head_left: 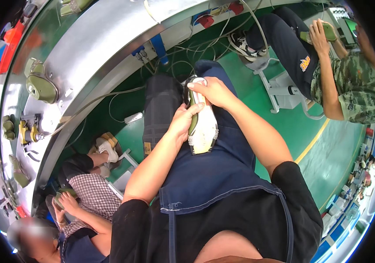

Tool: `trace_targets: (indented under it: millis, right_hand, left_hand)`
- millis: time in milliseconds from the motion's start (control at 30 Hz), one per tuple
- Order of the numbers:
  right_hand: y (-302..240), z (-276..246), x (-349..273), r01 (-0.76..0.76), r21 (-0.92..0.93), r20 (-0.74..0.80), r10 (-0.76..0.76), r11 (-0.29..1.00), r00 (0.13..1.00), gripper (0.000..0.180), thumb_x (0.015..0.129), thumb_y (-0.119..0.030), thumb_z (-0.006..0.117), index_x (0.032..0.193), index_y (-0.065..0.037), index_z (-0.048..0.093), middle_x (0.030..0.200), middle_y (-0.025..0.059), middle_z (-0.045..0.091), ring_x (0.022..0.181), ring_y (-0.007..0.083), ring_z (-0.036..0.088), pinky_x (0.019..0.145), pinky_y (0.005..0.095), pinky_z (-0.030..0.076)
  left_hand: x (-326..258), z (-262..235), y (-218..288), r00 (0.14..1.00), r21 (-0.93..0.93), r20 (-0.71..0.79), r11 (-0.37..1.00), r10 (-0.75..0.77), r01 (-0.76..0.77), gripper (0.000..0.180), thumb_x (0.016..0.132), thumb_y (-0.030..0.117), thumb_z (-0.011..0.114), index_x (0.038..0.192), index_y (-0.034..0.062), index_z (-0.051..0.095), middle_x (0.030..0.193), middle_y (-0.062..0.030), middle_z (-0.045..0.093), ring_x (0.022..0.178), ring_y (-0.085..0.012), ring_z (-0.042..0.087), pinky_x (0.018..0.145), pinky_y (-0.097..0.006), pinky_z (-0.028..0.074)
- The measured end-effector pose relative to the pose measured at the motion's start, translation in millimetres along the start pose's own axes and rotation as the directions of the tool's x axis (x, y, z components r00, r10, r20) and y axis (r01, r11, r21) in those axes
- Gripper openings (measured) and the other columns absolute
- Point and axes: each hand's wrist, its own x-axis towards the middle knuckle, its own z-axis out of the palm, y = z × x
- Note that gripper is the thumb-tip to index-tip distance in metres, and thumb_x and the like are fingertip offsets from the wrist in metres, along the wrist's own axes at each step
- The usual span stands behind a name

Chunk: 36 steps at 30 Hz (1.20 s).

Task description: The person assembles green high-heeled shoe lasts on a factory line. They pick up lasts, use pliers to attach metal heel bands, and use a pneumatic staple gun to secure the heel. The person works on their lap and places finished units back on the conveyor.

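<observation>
Over my lap, a shoe on a green last (203, 130) is turned with its pale underside up. Dark material and glittery trim edge it, and the green last shows along its left side. My left hand (184, 121) wraps its left flank, the thumb pressing onto the underside. Near the far end my right hand (216, 92) grips it, its thumb laid across the top and its other fingers mostly hidden at the far side. A navy apron (213, 177) covers my lap beneath the shoe.
A curved metal workbench (95, 39) runs along the far left, with a green shoe last (41, 85) and a yellow clamp-like tool (30, 131) on it. Cables (216, 41) lie beneath. One co-worker (343, 83) sits at right, another (84, 210) at lower left, each holding a green last.
</observation>
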Motion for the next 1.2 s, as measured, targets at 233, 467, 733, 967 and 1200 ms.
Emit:
trace_targets:
  millis: [233, 467, 733, 967, 1200]
  right_hand:
    - [49, 3, 19, 0.086, 0.273, 0.011, -0.092, 0.958, 0.996, 0.063, 0.101, -0.06, 0.062, 0.105, 0.003, 0.072, 0.092, 0.0128, 0.075, 0.081, 0.0216, 0.071, 0.074, 0.0378, 0.056]
    - [50, -2, 18, 0.13, 0.525, -0.105, -0.087, 0.841, 0.991, 0.037, 0.102, -0.028, 0.071, 0.118, 0.005, 0.072, 0.097, 0.0085, 0.075, 0.088, 0.013, 0.068, 0.079, 0.0304, 0.056]
    - [56, -3, 7, 0.274, 0.301, -0.241, -0.205, 0.913, 0.949, 0.035, 0.098, -0.021, 0.072, 0.122, 0.004, 0.071, 0.101, 0.015, 0.073, 0.088, 0.021, 0.071, 0.082, 0.0344, 0.057]
    - [40, -11, -4, 0.351, 0.126, -0.288, -0.304, 0.928, 0.908, 0.03, 0.099, -0.017, 0.069, 0.124, -0.001, 0.073, 0.097, 0.0142, 0.069, 0.082, 0.024, 0.068, 0.078, 0.0353, 0.055]
    - [46, -6, -10, 0.432, 0.065, -0.339, -0.387, 0.9, 0.858, 0.029, 0.099, -0.017, 0.069, 0.123, -0.003, 0.075, 0.096, 0.0147, 0.07, 0.084, 0.0287, 0.068, 0.079, 0.0374, 0.055]
  left_hand:
    - [31, -22, 10, 0.975, 0.402, -0.052, 0.898, 0.216, -0.178, 0.041, 0.101, 0.028, 0.071, 0.128, -0.0017, 0.06, 0.101, -0.0034, 0.067, 0.097, -0.0139, 0.064, 0.087, -0.031, 0.053]
    - [66, -4, 51, 0.953, 0.376, 0.029, 0.88, 0.301, -0.289, 0.03, 0.107, 0.015, 0.058, 0.129, -0.0041, 0.066, 0.109, -0.0061, 0.073, 0.094, -0.01, 0.067, 0.086, -0.028, 0.054]
    - [58, 1, 57, 0.892, 0.709, 0.2, 0.569, 0.405, -0.417, 0.038, 0.101, 0.015, 0.067, 0.135, -0.0013, 0.067, 0.109, -0.0087, 0.072, 0.098, -0.0152, 0.067, 0.089, -0.031, 0.053]
    - [46, 13, 60, 0.813, 0.869, 0.259, 0.241, 0.522, -0.432, 0.037, 0.098, 0.015, 0.07, 0.133, 0.0036, 0.071, 0.096, -0.0078, 0.063, 0.091, -0.0186, 0.063, 0.086, -0.032, 0.051]
    - [46, 9, 48, 0.755, 0.857, 0.287, 0.194, 0.59, -0.477, 0.033, 0.099, 0.014, 0.069, 0.13, 0.0028, 0.073, 0.093, -0.0073, 0.061, 0.088, -0.0192, 0.061, 0.083, -0.031, 0.05]
